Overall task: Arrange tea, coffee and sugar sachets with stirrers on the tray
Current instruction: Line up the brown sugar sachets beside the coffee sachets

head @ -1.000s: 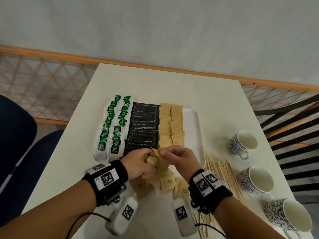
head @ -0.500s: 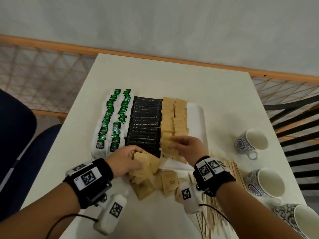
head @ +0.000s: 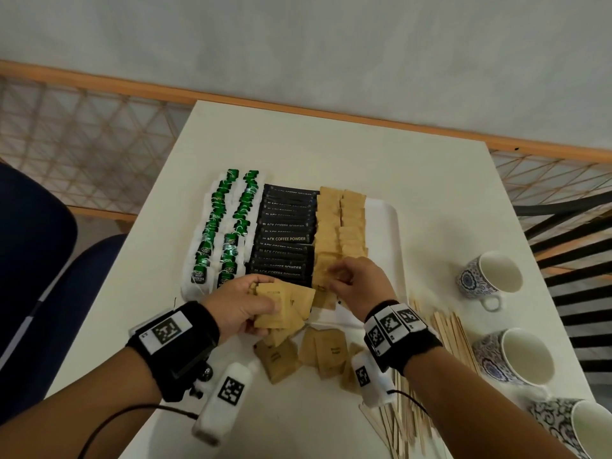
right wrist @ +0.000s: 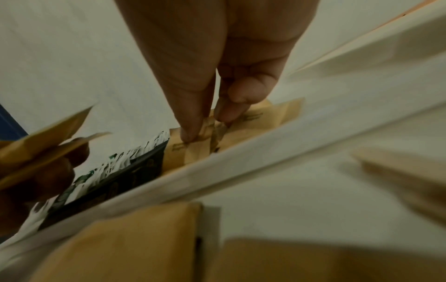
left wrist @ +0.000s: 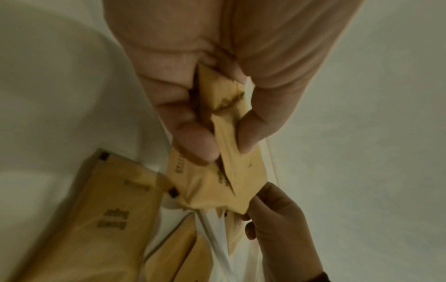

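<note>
Head view: left hand (head: 243, 301) grips sugar sachets (head: 286, 304); right hand (head: 359, 283) pinches one, fingertips hidden.

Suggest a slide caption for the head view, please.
Left hand holds spare sugar sachets while right hand sets one on the tray.

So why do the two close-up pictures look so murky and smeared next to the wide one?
Head view: evenly lit and sharp enough to read the black coffee sachets, though edges bend from the wide lens. Left wrist view: dim, yellowish, soft; the left hand grips brown sugar sachets. Right wrist view: dim, and the tray rim is streaked with blur below the right hand.
</note>
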`<state>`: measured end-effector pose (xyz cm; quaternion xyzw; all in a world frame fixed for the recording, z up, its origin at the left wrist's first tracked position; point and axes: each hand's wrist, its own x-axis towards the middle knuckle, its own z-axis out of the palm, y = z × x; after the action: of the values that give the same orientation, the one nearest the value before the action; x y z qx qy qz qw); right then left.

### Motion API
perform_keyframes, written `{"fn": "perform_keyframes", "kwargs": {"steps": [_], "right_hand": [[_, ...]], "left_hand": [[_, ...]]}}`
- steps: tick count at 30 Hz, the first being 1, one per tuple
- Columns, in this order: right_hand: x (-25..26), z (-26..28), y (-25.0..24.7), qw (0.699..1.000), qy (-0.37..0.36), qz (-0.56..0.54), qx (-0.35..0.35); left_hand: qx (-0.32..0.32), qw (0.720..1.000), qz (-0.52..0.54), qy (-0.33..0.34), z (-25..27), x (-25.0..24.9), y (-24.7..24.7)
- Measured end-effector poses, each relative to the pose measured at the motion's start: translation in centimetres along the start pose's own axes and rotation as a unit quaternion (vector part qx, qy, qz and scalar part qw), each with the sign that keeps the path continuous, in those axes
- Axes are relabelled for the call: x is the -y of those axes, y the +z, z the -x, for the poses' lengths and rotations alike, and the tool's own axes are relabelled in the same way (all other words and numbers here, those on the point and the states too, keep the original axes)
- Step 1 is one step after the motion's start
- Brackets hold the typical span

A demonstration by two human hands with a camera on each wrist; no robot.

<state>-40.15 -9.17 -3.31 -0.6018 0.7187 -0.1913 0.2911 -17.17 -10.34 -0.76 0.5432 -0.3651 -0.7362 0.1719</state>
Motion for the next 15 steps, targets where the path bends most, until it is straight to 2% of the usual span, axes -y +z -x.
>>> {"fn": "perform_keyframes", "kwargs": {"steps": [5, 9, 15], "right_hand": [[0.7, 1.0, -0.5, 0.996, 0.004, -0.083, -0.019], [2.3, 2.6, -1.0, 0.967, 0.056, -0.242, 0.063], [2.7, 3.2, -1.6, 0.939, 0.08, -0.32, 0.095]], "left_hand": [[0.004, 0.999, 0.032, 0.009, -0.4, -0.2, 1.3], [0.001, 0.998, 0.05, 0.024, -0.6, -0.5, 2.5], [0.009, 0.997, 0.063, 0.047, -0.6, -0.3, 3.9]]}}
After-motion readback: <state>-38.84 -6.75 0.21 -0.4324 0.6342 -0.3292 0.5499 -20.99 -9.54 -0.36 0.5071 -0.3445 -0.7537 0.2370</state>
